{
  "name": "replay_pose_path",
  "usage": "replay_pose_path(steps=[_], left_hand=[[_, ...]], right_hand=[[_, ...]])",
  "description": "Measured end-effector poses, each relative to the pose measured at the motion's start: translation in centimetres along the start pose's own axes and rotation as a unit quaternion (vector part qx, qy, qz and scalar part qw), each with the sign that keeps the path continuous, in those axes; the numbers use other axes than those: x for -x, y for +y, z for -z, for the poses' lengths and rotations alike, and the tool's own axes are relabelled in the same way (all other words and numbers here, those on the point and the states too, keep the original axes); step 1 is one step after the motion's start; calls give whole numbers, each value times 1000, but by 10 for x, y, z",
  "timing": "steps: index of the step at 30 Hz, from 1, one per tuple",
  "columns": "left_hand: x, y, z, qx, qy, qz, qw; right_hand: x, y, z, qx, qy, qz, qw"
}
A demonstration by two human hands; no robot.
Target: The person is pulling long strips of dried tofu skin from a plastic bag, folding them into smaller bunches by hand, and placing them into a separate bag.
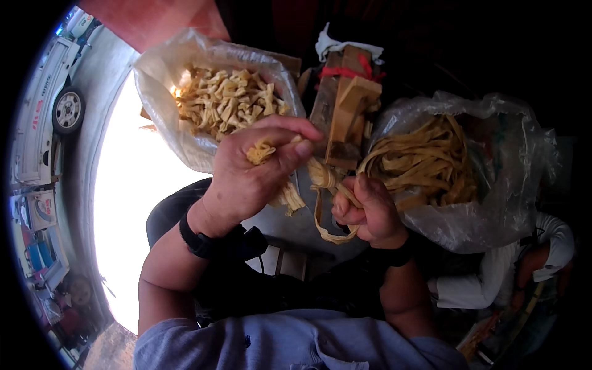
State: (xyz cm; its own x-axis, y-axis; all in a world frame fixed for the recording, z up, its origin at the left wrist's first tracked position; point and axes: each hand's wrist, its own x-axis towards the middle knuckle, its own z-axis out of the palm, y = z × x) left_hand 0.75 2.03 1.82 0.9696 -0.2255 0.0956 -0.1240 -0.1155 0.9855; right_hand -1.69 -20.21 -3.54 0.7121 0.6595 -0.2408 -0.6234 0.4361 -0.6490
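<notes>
My left hand (261, 162) is closed around several short, knotted pale-yellow pieces. One frayed end (260, 151) sticks out by the thumb base, and a flared end (290, 198) hangs below the palm. Between my hands is a knot (325, 176) in a flat tan strip, close to my left fingertips. My right hand (370, 210) pinches this strip between thumb and fingers, and a loop of it (335, 238) droops under the knot. The strip's material cannot be told for sure; it resembles tofu skin.
A clear plastic bag (155, 92) of knotted pieces (231, 99) stands beyond my left hand. To the right, another plastic bag (504, 185) holds long strips (425, 162). A wooden block device (349, 111) bound with red cloth stands between them. Another person's white sleeve (462, 291) shows lower right.
</notes>
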Motion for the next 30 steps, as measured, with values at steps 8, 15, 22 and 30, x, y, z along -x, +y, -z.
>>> replay_pose_path(steps=[8,15,22,30], left_hand=[[0,-19,-9,56,-112,204,971],[-25,-44,-23,93,-21,164,982],[-54,-116,-56,-194,15,125,973],[-57,-71,1,-160,82,201,963]], right_hand=[[-3,-6,-10,212,149,-7,966],[-13,-16,19,359,343,166,852],[-55,-12,56,674,456,96,573],[-40,1,41,465,396,323,723]])
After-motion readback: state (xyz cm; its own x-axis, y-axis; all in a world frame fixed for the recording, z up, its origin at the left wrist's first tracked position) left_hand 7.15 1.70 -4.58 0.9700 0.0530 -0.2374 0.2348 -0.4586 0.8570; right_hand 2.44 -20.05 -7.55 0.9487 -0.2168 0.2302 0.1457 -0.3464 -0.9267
